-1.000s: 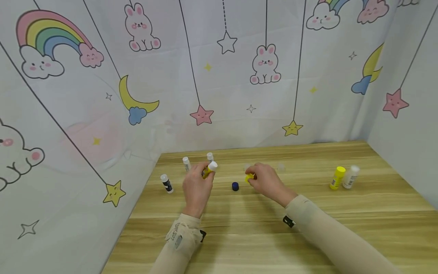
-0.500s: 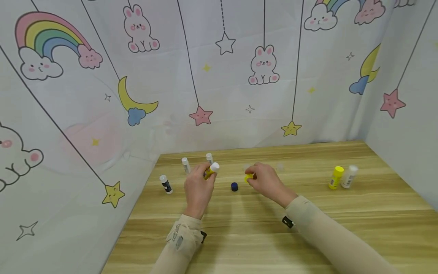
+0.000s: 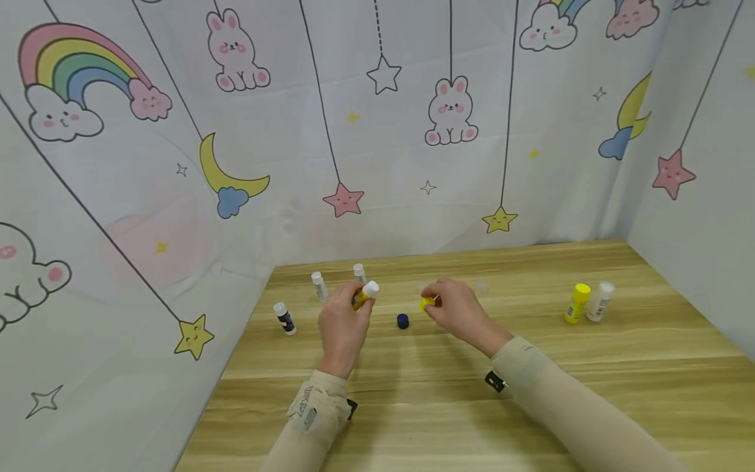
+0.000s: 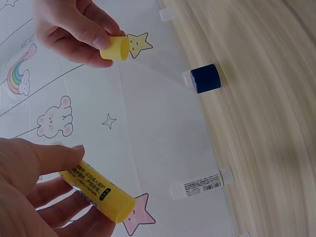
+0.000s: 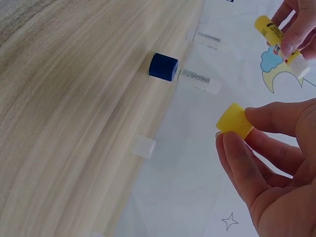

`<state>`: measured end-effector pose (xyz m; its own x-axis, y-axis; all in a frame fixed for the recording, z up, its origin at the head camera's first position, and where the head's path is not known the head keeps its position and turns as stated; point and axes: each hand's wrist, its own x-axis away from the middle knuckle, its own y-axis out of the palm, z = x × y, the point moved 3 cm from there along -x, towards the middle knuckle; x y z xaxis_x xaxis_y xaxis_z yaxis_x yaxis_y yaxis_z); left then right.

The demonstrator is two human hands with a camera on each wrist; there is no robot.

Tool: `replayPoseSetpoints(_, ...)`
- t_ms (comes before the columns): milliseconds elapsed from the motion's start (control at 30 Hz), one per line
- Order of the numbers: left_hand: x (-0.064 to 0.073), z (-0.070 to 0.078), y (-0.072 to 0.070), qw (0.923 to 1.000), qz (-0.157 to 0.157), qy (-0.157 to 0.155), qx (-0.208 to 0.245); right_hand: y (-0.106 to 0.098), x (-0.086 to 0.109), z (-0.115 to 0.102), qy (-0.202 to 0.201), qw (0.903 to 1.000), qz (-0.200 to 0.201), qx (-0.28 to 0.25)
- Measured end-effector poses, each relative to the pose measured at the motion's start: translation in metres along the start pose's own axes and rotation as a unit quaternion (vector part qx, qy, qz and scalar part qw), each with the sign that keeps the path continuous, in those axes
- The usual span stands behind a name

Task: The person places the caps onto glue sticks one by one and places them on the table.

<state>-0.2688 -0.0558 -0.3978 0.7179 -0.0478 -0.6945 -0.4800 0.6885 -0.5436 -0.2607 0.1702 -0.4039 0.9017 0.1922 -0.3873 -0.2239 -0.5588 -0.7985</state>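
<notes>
Desk of streaked, pale wood grain is carrying 1 squat, dark-blue plastic cap. Over it, the left grip is grasping a smooth yellow plastic tube with printed lettering and a white end; the right grip is pinching a short, yellow cylindrical cap, apart from the tube. Rightward, 1 yellow cylinder and 1 white cylinder are standing.

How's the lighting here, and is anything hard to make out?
Head view: soft light, faint shadows on the table below the left hand and right hand; a pale object barely stands out. Left wrist view: tilted, but dark print shows on the yellow glue stick. Right wrist view: tilted too, print on the white glue stick unreadable.
</notes>
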Motion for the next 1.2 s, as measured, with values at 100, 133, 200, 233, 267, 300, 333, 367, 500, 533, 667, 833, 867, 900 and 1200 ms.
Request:
replayPoseSetpoints(100,0.0002,0.0007,0.001,1.0,0.001,0.003,0.001,-0.0003,-0.0001,-0.0002,0.001,1.0,0.002,-0.002)
replayPoseSetpoints(133,0.0003,0.001,0.0012,1.0,0.002,0.005,0.002,-0.0004,-0.0001,-0.0004,0.0,1.0,0.002,-0.002)
replayPoseSetpoints(200,0.0005,0.0017,0.0015,1.0,0.003,0.007,0.003,-0.0006,0.0,-0.0007,0.002,1.0,0.002,-0.003)
replayPoseSetpoints(233,0.0007,0.0019,0.0017,1.0,0.003,0.008,0.005,-0.0007,0.0,-0.0006,0.004,1.0,0.001,-0.004)
replayPoseSetpoints(267,0.001,0.0022,0.0017,0.9999,0.003,0.008,0.006,-0.0008,-0.0001,-0.0007,0.006,1.0,0.001,-0.005)
replayPoseSetpoints(300,0.0012,0.0021,0.0021,0.9999,0.004,0.01,0.006,-0.001,0.0,-0.0007,0.008,0.9999,0.0,-0.007)
replayPoseSetpoints(333,0.0013,0.0022,0.0023,0.9999,0.004,0.011,0.007,-0.001,0.0,-0.0007,0.011,0.9999,-0.001,-0.009)
replayPoseSetpoints(367,0.0016,0.0024,0.0025,0.9999,0.004,0.012,0.007,-0.0012,0.0,-0.0007,0.012,0.9999,-0.001,-0.011)
replayPoseSetpoints(500,0.0022,0.0027,0.0035,0.9998,0.006,0.016,0.006,-0.0021,0.0004,-0.0009,0.013,0.9998,0.001,-0.014)
replayPoseSetpoints(533,0.0024,0.0033,0.0035,0.9998,0.006,0.017,0.006,-0.0025,0.0005,-0.0011,0.012,0.9998,0.002,-0.014)
replayPoseSetpoints(667,0.0034,0.0043,0.0044,0.9998,0.005,0.021,0.006,-0.0042,0.0012,-0.002,0.007,0.9998,0.005,-0.017)
replayPoseSetpoints(833,0.0044,0.0052,0.0048,0.9997,0.004,0.022,-0.002,-0.0051,0.0017,-0.0035,0.007,0.9996,0.005,-0.025)
replayPoseSetpoints(867,0.0045,0.0054,0.0048,0.9998,0.002,0.021,-0.003,-0.0052,0.0017,-0.0038,0.007,0.9996,0.005,-0.027)
replayPoseSetpoints(900,0.0047,0.0056,0.0049,0.9998,0.001,0.021,-0.003,-0.0052,0.0016,-0.0041,0.006,0.9996,0.005,-0.028)
replayPoseSetpoints(1200,0.0051,0.0062,0.0066,0.9998,-0.013,0.017,-0.005,-0.0053,0.0009,-0.0043,0.006,0.9994,0.013,-0.03)
